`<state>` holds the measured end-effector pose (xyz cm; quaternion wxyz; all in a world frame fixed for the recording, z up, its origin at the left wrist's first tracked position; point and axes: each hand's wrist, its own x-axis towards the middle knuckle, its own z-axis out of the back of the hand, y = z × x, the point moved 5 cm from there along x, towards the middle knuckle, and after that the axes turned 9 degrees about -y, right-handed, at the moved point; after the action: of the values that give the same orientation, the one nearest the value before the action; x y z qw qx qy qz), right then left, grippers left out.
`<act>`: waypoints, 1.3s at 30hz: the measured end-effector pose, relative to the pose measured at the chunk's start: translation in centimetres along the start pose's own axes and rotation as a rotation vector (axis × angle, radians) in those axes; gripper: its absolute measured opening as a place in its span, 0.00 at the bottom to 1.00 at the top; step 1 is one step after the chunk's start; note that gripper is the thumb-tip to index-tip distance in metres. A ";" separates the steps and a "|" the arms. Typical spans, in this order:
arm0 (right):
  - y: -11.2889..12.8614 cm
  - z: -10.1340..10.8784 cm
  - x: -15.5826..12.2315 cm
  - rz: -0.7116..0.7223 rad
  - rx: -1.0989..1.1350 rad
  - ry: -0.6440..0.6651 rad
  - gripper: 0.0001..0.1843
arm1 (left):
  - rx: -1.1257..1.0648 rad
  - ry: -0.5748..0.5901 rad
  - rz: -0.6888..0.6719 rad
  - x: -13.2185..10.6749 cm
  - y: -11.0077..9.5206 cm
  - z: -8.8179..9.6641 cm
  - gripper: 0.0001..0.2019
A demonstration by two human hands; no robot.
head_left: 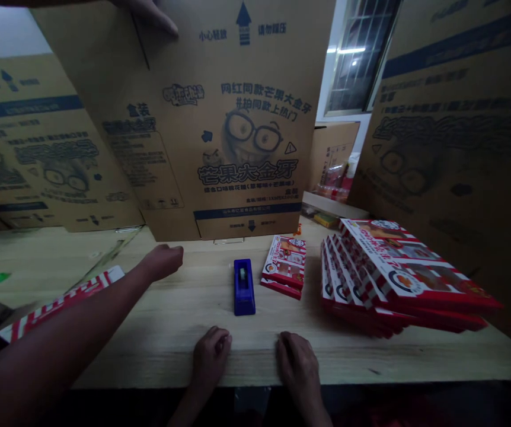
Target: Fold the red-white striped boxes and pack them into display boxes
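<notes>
My left hand [211, 354] rests near the table's front edge with its fingers curled in. I see nothing in it. My right hand [299, 363] lies a little to the right, also loosely closed, fingers bent under and no object showing. Between and beyond my hands stands a blue tape dispenser [244, 299], touched by neither. Right of the dispenser is a small stack of red-and-white printed boxes [286, 261], lying flat. Farther right, several more such boxes [398, 261] lean over one another in a slanted, fanned pile.
Another person's arm [99, 314] reaches in from the left, its hand closed. A further hand [155, 15] touches the large cardboard carton [255, 130] at the back. Other cartons stand left [51, 142] and right [460, 148]. A striped box [64, 302] lies left.
</notes>
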<state>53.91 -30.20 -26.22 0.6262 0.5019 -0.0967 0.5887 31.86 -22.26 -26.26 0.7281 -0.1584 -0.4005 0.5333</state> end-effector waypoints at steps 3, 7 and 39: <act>-0.1 -0.1 -0.1 0.000 -0.004 0.012 0.06 | -0.012 -0.003 0.002 0.0 0.0 0.0 0.12; -0.2 -0.1 -0.3 -0.007 -0.010 0.022 0.06 | -0.018 -0.004 0.006 -0.2 -0.1 0.0 0.11; -0.1 0.0 -0.1 0.017 -0.012 -0.015 0.08 | 0.002 -0.009 0.008 -0.3 -0.2 0.0 0.12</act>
<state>53.95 -30.29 -26.30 0.6233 0.5017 -0.1094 0.5897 31.91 -22.58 -26.26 0.7245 -0.1567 -0.4023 0.5373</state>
